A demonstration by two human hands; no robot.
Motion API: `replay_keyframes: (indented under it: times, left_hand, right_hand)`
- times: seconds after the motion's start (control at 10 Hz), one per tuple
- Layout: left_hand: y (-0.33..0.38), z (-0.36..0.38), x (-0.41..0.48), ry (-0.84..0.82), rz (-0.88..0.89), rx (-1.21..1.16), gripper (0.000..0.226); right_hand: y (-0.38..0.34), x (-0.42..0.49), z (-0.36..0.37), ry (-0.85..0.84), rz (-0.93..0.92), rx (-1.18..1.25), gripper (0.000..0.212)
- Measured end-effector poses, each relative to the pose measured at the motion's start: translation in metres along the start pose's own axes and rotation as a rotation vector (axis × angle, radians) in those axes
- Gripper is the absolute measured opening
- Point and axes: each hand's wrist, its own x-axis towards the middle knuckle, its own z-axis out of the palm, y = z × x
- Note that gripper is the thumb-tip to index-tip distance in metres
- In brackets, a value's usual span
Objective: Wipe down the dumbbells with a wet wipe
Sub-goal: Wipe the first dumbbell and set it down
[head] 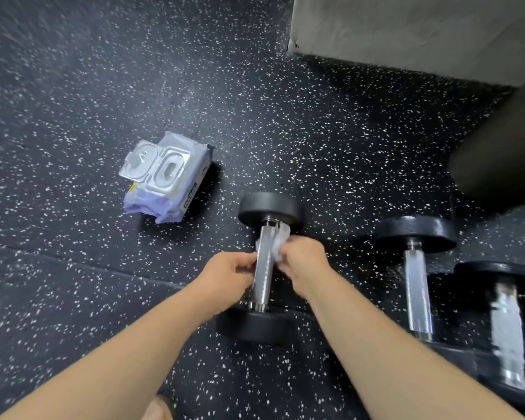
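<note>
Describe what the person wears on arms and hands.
Nothing worn shows: the left forearm and right forearm are bare to the frame's edge, without sleeves, watch or bands. The left hand and right hand are ungloved; no rings show.

Bare forearms stretched forward, left hand (228,275) gripping the handle (262,278), right hand (303,257) pinching a crumpled wipe (278,245).

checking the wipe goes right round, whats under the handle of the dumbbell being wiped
The wet wipe shows on both sides of the handle, gripped by the right hand and apparently pinched by the left hand. The handle covers the stretch directly beneath it.
</note>
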Motion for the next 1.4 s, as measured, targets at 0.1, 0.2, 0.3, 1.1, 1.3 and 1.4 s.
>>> replay_keyframes:
  times: [0.1, 0.2, 0.3, 1.1, 1.3, 1.4]
  left_hand:
    - [-0.001, -0.007, 0.001, 0.012, 0.005, 0.041, 0.050]
    - [-0.006, -0.011, 0.004, 0.038, 0.010, 0.081, 0.051]
    - [-0.007, -0.013, 0.001, 0.052, 0.017, 0.102, 0.051]
    - [-0.020, -0.024, 0.003, 0.210, -0.053, 0.064, 0.040]
    - [-0.014, -0.025, -0.001, 0.215, -0.068, 0.035, 0.042]
    - [-0.012, -0.025, -0.003, 0.209, -0.085, -0.011, 0.039]
  right_hand:
    - [0.042, -0.039, -0.001, -0.011, -0.073, -0.301, 0.036]
    - [0.035, -0.029, -0.002, -0.072, -0.070, -0.429, 0.036]
    - [-0.001, 0.006, 0.014, -0.079, 0.007, -0.114, 0.025]
    - [0.032, -0.019, 0.016, -0.269, -0.019, -0.210, 0.031]
    - [0.036, -0.034, 0.022, 0.010, -0.221, -0.464, 0.028]
    - [0.016, -0.033, 0.024, 0.171, -0.488, -0.312, 0.035]
